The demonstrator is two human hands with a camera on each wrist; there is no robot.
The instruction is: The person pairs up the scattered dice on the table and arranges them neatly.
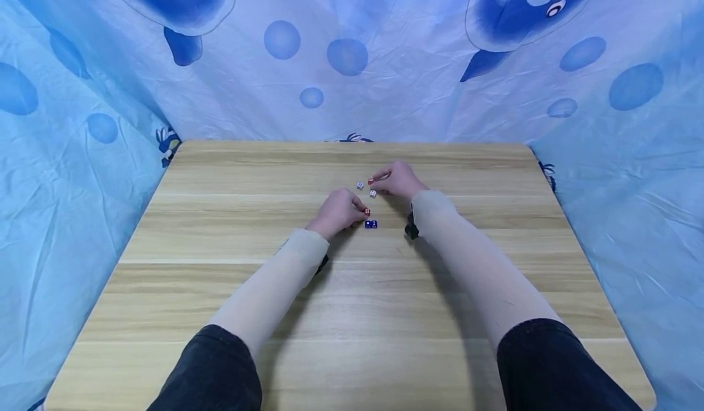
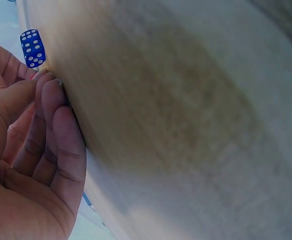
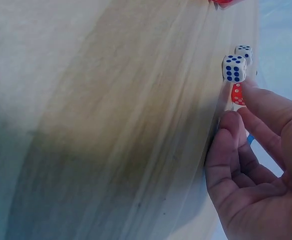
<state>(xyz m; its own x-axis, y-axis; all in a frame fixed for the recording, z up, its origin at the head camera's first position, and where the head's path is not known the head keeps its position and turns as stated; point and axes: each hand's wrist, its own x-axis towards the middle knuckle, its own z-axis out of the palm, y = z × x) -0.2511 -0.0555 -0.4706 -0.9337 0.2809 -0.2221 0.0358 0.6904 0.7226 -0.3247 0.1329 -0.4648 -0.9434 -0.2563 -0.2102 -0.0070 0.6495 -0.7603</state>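
Note:
Near the table's middle, my left hand (image 1: 340, 210) pinches a red die (image 1: 367, 211) between thumb and fingertips. Just in front of that die, two blue dice (image 1: 371, 224) sit side by side on the table. Only a sliver of the red die shows behind the fingers in the left wrist view, close to the blue dice (image 2: 33, 48). Farther back, my right hand (image 1: 400, 181) pinches another red die (image 1: 371, 181), partly hidden by the thumb in the right wrist view. One white die (image 1: 360, 185) lies left of it and another white die (image 1: 373, 193) lies nearer, both with blue pips.
The pale wooden table (image 1: 220, 234) has its far edge against a blue sheet (image 1: 407, 93) printed with whales and bubbles. More of this sheet hangs at both sides. A black wrist strap (image 1: 411, 226) shows under the right sleeve's cuff.

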